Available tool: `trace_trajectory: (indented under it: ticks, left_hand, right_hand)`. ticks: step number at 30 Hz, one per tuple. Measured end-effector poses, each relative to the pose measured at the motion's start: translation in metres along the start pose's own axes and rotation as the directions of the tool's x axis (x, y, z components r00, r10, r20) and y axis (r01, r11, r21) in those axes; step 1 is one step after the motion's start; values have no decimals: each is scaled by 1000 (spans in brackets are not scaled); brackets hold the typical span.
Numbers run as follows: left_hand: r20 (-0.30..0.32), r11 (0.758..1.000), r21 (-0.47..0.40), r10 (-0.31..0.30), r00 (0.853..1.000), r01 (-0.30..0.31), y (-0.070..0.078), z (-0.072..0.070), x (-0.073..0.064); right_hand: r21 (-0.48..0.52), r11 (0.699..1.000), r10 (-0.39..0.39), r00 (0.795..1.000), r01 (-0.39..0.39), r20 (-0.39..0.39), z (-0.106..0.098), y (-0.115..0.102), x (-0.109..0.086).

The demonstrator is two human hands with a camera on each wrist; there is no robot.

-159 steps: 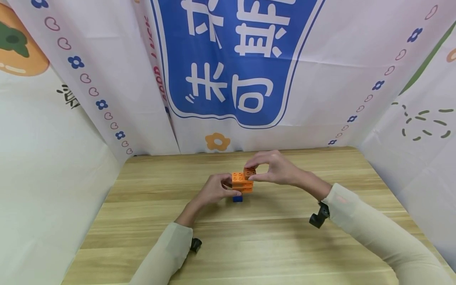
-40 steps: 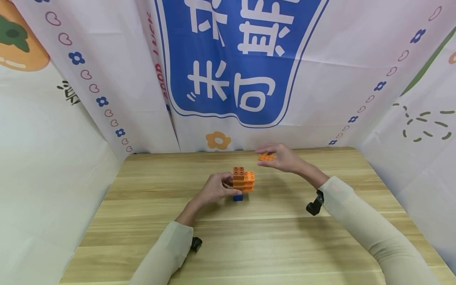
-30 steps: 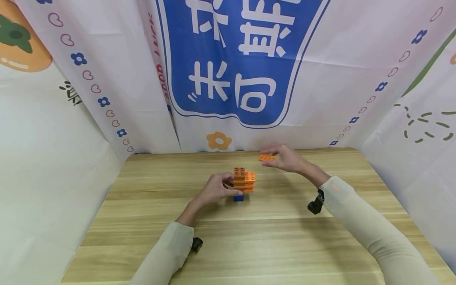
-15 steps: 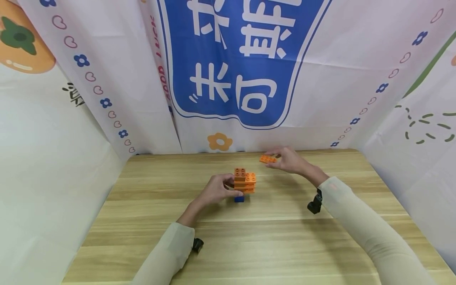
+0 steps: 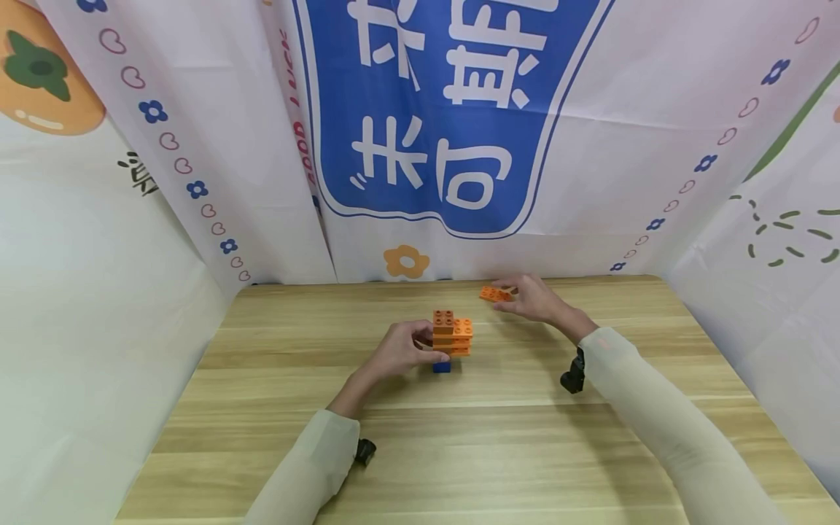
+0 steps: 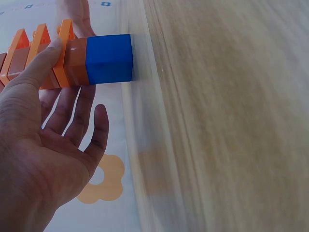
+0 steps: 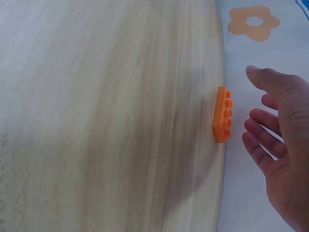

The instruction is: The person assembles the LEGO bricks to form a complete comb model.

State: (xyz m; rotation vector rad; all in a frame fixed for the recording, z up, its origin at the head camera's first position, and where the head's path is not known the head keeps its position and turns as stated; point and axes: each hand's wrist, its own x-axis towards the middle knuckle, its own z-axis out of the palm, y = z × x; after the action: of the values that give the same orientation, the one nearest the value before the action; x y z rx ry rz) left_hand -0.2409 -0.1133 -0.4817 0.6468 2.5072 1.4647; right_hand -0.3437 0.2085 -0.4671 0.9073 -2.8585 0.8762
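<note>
In the head view my left hand (image 5: 407, 350) holds an upright stack of toy building blocks near the table's middle, thumb in front and fingers behind. The stack has a blue block (image 6: 110, 59) at its foot, then brown blocks alternating with orange plates (image 5: 462, 328) that jut out to the right. A brown block (image 5: 442, 321) tops it. Nearer the table's back edge lies a flat orange studded plate (image 7: 222, 116). Right over it in the right wrist view hovers my right hand (image 5: 533, 297), thumb and fingers spread, nothing between them.
The wooden table (image 5: 499, 452) meets a white printed cloth (image 5: 558, 255) hanging behind it, close behind the loose plate. Similar cloth walls stand to the left and right. A black wrist camera (image 5: 573, 373) sits below the right cuff.
The brown block that my right hand held beside the stack now sits on top. My right hand has moved to the loose orange plate, then drawn slightly rightward. My left hand stays put.
</note>
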Motion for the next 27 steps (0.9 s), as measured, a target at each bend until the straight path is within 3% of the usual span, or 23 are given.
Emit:
trace_trajectory:
  ticks: [27]
  left_hand:
    - [4,1000,-3,11,1000,-11,-1,1,1]
  right_hand:
    - [-65,996,63,998,-63,-2,21,21,9]
